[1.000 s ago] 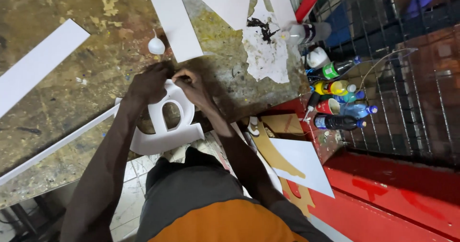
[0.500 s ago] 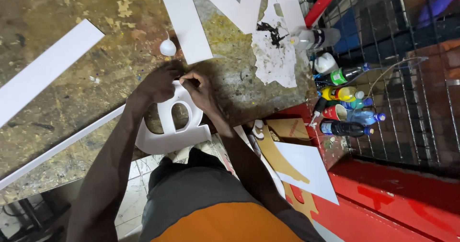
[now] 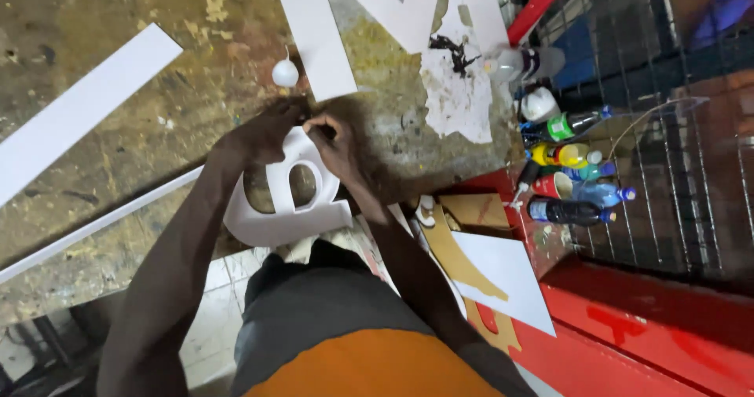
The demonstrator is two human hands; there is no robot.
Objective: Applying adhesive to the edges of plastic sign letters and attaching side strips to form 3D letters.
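A white cut-out letter shape (image 3: 292, 202) with two openings lies at the near edge of a stained, paint-marked worktable (image 3: 141, 138). My left hand (image 3: 263, 134) grips its top left part. My right hand (image 3: 331, 142) pinches the top edge of the same shape, fingers closed on it. A small white round object (image 3: 285, 73) sits on the table just beyond my hands.
Long white strips (image 3: 75, 118) lie to the left, and wider white boards (image 3: 314, 28) at the far side. A torn white sheet (image 3: 455, 91) with black scraps lies to the right. Several bottles (image 3: 565, 157) stand by a wire grille. A white sheet and brown card (image 3: 491, 275) rest on red surface.
My view has shifted slightly; both hands stay on the white letter shape, which has slid a little toward the table's near edge.
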